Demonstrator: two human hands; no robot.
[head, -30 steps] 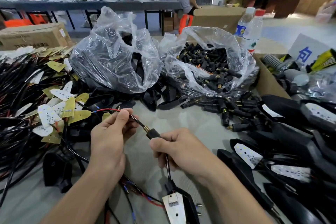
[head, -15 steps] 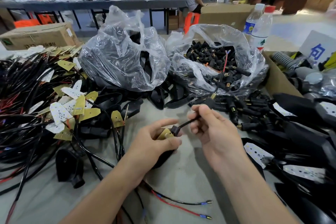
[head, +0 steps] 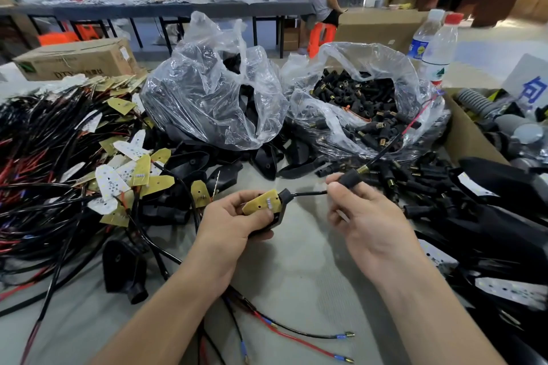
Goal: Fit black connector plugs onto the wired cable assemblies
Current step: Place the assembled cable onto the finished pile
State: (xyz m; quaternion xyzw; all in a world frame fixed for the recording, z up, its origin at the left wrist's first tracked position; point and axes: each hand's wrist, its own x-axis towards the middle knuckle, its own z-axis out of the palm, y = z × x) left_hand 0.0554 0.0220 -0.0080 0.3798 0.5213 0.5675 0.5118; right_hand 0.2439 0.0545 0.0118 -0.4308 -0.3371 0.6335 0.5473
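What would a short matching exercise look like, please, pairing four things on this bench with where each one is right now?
Things:
1. black plug
2. yellow board
3. red-capped bottle
4. cardboard box

Places:
A. far left, behind the cable pile
B. pinched in the right hand
C. held in the left hand
D. just beyond the bag of spare plugs

Pairs: 1-B, 2-C, 3-D, 4-A
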